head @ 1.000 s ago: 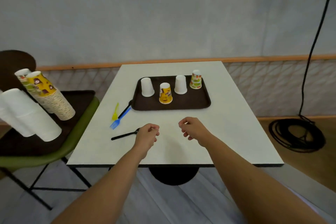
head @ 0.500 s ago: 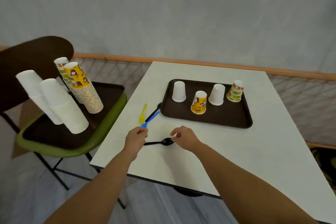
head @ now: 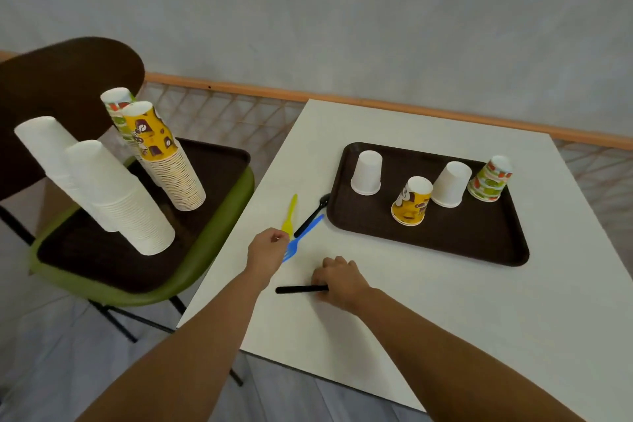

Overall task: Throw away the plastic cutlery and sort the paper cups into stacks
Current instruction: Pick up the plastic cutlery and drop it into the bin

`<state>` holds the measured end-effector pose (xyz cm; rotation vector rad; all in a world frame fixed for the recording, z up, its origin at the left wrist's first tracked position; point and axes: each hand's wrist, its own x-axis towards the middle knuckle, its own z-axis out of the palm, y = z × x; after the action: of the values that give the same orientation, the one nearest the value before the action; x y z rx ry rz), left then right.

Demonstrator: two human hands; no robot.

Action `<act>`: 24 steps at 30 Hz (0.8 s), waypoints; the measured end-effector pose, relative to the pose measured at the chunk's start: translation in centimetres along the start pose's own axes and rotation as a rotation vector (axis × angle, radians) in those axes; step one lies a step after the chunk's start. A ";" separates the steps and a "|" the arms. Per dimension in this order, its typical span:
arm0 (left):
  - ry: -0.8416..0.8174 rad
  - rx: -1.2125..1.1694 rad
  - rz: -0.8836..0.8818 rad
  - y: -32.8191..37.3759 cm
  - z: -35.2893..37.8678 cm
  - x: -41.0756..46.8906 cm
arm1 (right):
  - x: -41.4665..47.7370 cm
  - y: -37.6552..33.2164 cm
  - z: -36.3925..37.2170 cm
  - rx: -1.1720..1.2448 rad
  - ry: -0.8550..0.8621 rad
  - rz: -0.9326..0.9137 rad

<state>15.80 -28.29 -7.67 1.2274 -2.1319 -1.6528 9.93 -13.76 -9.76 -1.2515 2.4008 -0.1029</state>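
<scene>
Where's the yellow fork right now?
In the head view, the yellow fork lies on the table left of the brown tray, beside the blue fork and a black spoon, its near end by the left hand.

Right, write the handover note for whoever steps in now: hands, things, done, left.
Left hand: fingers curled at the yellow fork's near end; grip unclear.
Right hand: grips a black utensil lying on the table.
Blue fork and black spoon lie beside the tray, which holds two white cups, a yellow cup and a green-patterned cup, all upturned.
Cup stacks stand on the chair.
Done: nothing. Left: bin four cutlery pieces, stack four cups. No bin in view.
</scene>
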 end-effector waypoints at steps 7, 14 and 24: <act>-0.077 0.214 0.058 1.8 0.3 4.9 | 0.7 1.5 -1.6 0.110 0.001 0.156; -0.092 0.538 0.163 2.3 2.7 8.8 | 1.5 2.5 -2.8 0.599 0.138 0.462; -0.076 0.584 0.207 1.8 3.9 10.9 | 4.5 1.4 -2.6 0.900 0.160 0.570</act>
<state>5.63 -32.93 -11.10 1.0212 -2.7933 -1.0374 5.52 -16.83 -9.29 -0.1521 2.2743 -0.9949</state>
